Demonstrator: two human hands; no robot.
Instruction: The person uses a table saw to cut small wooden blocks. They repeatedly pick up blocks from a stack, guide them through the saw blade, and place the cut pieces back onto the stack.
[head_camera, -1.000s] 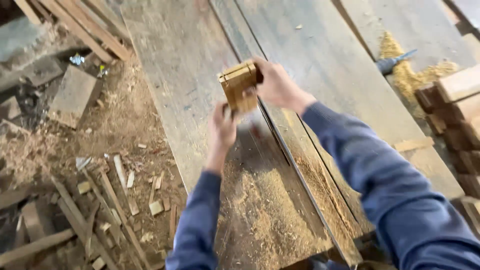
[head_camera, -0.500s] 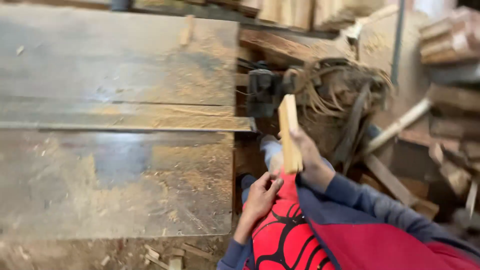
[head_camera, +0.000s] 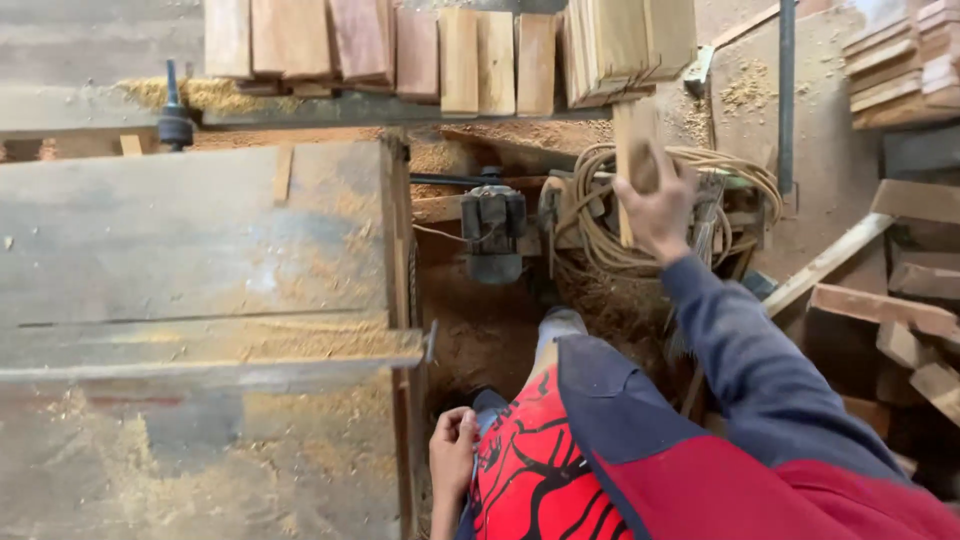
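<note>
My right hand (head_camera: 655, 205) is stretched forward, gripping a small flat piece of light wood (head_camera: 634, 130) held upright. It hovers over a coil of tan rope (head_camera: 610, 235) and just below a row of cut wooden boards (head_camera: 460, 55). My left hand (head_camera: 452, 455) hangs low by my hip with its fingers curled and nothing in it, beside the edge of the sawdust-covered saw table (head_camera: 200, 300). My blue sleeve and red-and-black shirt fill the lower right.
An electric motor (head_camera: 493, 225) sits on the floor beside the table. A dark knob (head_camera: 175, 120) stands at the table's far edge. Stacked planks and offcuts (head_camera: 900, 300) lie at the right, with a metal pole (head_camera: 786, 90) above them.
The view swung from the table to the floor beside it. My right hand carried the wood piece forward toward the row of boards, and my left hand dropped to my side.
</note>
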